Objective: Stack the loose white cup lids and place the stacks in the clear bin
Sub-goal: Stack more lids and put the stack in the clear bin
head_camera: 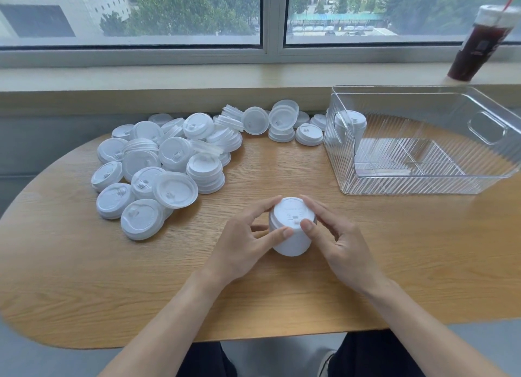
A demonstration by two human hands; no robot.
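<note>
A stack of lids (290, 235) stands on the table (84, 278), held between both hands. The left hand (242, 244) and right hand (338, 244) curl their fingers round it. A pile of loose lids (169, 162) lies off to the left. The clear bin (423, 139) sits off to the right, with one stack (351, 124) inside.

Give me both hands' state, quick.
Left hand: fingers curled round the stack of white lids, holding it.
Right hand: also gripping the same stack from the other side.
</note>
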